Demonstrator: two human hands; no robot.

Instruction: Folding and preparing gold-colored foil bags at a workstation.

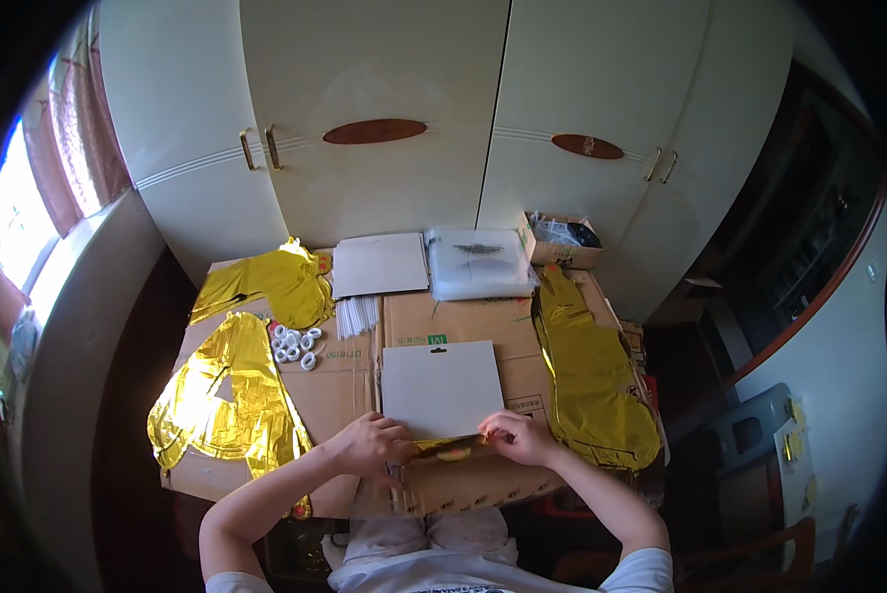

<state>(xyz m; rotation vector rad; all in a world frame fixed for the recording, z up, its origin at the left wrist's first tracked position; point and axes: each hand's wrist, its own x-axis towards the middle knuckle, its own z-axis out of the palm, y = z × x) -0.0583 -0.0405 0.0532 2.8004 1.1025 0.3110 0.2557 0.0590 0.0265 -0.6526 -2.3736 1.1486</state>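
Surface: flattened cardboard (pixel 349 390)
Left: gold foil balloons (pixel 228 395), white rings (pixel 295 346), white sticks (pixel 357 314)
Centre: white card (pixel 441 387), clear packets (pixel 478 262)
Right: gold foil balloon (pixel 593 381)

We see shiny gold foil balloons (pixel 228 395) at nine and three o'clock (pixel 593 376), crinkly and bright. The table top is dull brown cardboard (pixel 339 385). The white card (pixel 441 387) in the middle looks smooth and matt. At twelve o'clock, clear plastic bags (pixel 480 262) gleam.
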